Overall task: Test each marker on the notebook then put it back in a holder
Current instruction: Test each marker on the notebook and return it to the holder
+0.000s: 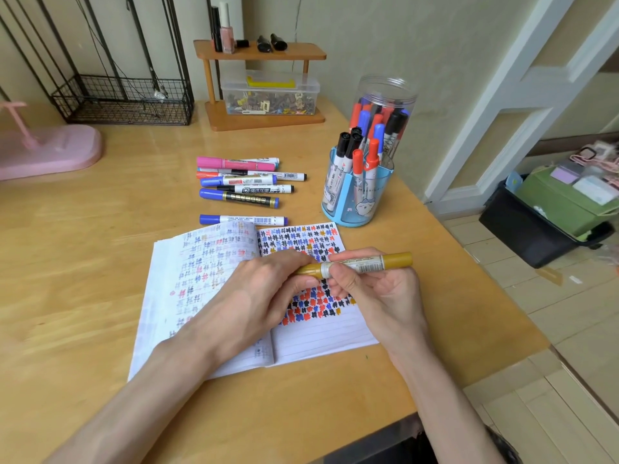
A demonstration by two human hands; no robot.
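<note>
Hands meet over the open notebook [318, 336], and between them we see a gold marker [368, 263] held level, clear of the page, running from 9 to 3 o'clock. The left hand [261, 296] comes in from 7 o'clock; its grip is closed round the marker's gold left end, fingers curled over it. The right hand [385, 296] comes in from 5 o'clock, and its grip pinches the pale labelled middle of the barrel between thumb and fingers, with the gold right end sticking out past them. We cannot tell whether the cap is seated or partly off, since the fingers cover the join.

The notebook lies on the wooden tabletop [83, 262]. Its right page is packed with small black, blue, red and gold marks, and its lowest lines are bare.

At 12 o'clock from the notebook, just beside its top edge, a blue-capped marker [243, 220] lies alone. Farther out at 12 sits a loose pile of markers [244, 182], a pink one at the far side. At 1 o'clock stands a blue holder [355, 209] with black- and red-capped markers upright in it, and just behind it is a clear jar [385, 92] holding more. At 10 o'clock, well apart, rests a pink stand [50, 152]. At 11 is a wire basket [124, 102], and beyond the pile is a small wooden shelf [261, 51].
</note>
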